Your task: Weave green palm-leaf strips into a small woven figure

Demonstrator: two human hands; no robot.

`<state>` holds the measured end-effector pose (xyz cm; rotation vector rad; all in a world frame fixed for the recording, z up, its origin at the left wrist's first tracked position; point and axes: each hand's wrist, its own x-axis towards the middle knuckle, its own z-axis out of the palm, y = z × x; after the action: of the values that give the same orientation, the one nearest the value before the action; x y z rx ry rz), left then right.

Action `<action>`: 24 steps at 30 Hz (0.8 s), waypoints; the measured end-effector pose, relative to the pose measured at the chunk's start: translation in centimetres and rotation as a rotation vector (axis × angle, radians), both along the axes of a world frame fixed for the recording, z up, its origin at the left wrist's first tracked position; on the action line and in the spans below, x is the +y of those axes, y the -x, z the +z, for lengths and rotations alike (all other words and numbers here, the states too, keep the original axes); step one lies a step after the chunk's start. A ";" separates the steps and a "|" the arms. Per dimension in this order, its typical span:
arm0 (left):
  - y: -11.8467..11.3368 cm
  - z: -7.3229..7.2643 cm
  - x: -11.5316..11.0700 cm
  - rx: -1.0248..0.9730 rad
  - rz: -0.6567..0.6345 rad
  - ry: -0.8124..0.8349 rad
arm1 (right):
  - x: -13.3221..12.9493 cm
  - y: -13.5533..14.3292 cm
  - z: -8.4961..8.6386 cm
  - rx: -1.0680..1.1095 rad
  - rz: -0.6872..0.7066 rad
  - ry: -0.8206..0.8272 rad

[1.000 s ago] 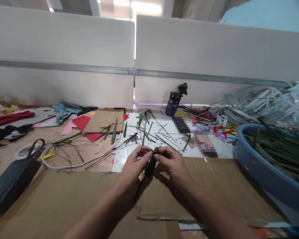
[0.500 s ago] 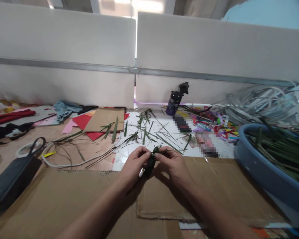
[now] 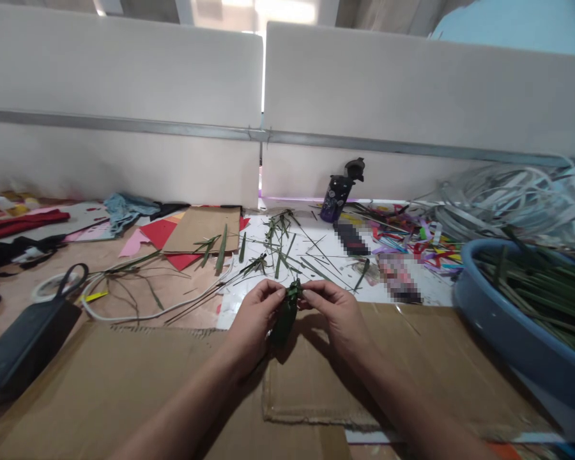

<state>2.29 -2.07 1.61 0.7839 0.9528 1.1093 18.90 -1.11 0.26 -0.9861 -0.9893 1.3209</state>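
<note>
Between my two hands, above the cardboard sheet, is a folded green leaf piece with a knotted-looking top. My left hand pinches it from the left near that top. From the right, the thumb and fingertips of my right hand close on its upper edge. The lower part of the leaf piece hangs down as a broad dark blade. Just beyond my hands, cut leaf strips lie scattered over a white sheet.
On the right stands a blue tub full of long green leaves. A dark bottle with its lid up is at the back, near colourful ribbon scraps. At left lies a black speaker-like box beside a white cable.
The leaf piece has turned so that its broad blade faces me more. My right fingertips have shifted slightly to the right along its top.
</note>
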 end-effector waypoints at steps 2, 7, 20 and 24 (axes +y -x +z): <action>-0.1 0.0 -0.1 -0.027 0.007 0.019 | 0.0 0.0 0.0 -0.001 0.011 0.004; -0.3 0.1 -0.3 -0.135 0.008 0.074 | 0.0 -0.1 -0.1 -0.054 -0.004 -0.009; -0.1 0.9 -0.1 -0.086 0.038 0.027 | -0.5 -0.2 0.0 -0.071 0.020 0.030; -0.3 1.3 -1.0 -0.093 -0.094 0.074 | -1.1 0.3 0.4 -0.007 0.021 0.120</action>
<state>2.57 -3.05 2.90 0.7043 0.8655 1.0149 18.60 -2.22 0.70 -1.0739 -0.9364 1.4086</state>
